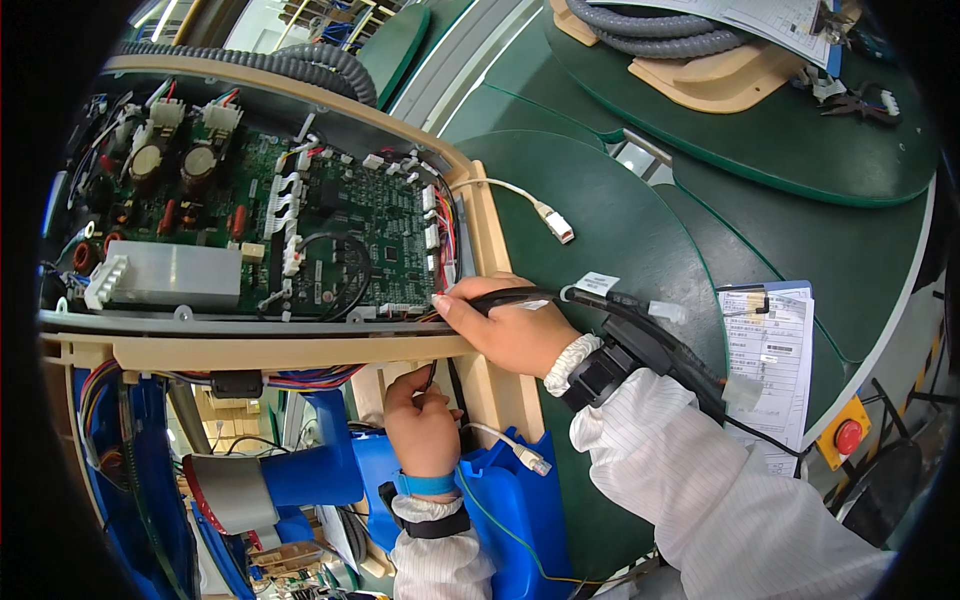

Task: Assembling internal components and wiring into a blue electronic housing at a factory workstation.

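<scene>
My right hand (515, 325) is closed round a black cable (515, 297), its thumb and fingertips at the lower right corner of an open housing (250, 347). From there the cable runs right over my wrist to a bundle with clear plastic-capped connectors (668, 312). Lower down, beneath the housing's edge, my left hand (422, 425) has its fingers curled in a pinch. A thin black cable (432, 376) pokes up from between them; its other end is hidden. Inside the housing lies a green circuit board (375, 240) with white connectors, wires and a silver metal block (175, 274).
A white cable with a plug (555, 222) lies on the green table (640, 230). Another white plug (532, 458) hangs by blue plastic parts (520, 510). Printed sheets (770, 370), pliers (862, 103), a grey corrugated hose (660, 35) and a red button (848, 436) are at the right.
</scene>
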The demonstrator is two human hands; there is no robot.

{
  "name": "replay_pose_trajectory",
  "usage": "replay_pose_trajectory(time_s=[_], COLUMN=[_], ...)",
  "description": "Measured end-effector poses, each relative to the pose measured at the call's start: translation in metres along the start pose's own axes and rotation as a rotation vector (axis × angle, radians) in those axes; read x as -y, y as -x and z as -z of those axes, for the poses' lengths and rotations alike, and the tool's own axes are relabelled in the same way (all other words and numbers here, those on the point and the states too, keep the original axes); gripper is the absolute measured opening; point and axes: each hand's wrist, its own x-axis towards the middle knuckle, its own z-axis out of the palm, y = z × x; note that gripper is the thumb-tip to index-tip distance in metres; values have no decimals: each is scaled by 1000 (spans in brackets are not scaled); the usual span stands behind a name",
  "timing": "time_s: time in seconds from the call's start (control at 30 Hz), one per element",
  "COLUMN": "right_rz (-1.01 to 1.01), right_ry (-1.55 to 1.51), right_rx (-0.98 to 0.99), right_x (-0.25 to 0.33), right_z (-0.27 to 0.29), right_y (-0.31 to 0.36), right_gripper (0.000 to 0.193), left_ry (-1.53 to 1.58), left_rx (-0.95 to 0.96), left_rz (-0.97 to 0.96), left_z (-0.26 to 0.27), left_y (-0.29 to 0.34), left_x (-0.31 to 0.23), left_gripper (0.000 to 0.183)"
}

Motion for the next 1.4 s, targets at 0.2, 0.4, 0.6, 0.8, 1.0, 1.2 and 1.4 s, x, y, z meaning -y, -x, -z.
replay_pose_trajectory(time_s=[0.2,0.4,0.6,0.8,1.0,1.2,1.4], right_rz=[635,72,36,42,34,145,274], right_ry=[362,195,163,181,281,350,375], right_rx=[-260,-68,-28,-49,-67,-66,-111], right_x=[-13,3,2,4,18,14,9], right_z=[-5,-10,-3,-5,-1,-1,-12], right_y=[0,6,7,8,9,7,3], right_gripper=[8,28,31,32,34,35,33], left_ry=[-105,-129,-237,71,268,165,-139], left_rx=[-42,-78,-97,-30,53,2,-140], left_rz=[-173,-171,-218,-40,79,-38,-293], left_z=[3,3,-1,-4,-1,-10,-1], left_y=[-14,-10,-10,-9,-5,-17,-15], left_x=[32,28,24,20,9,37,34], left_gripper=[22,22,22,20,24,27,24])
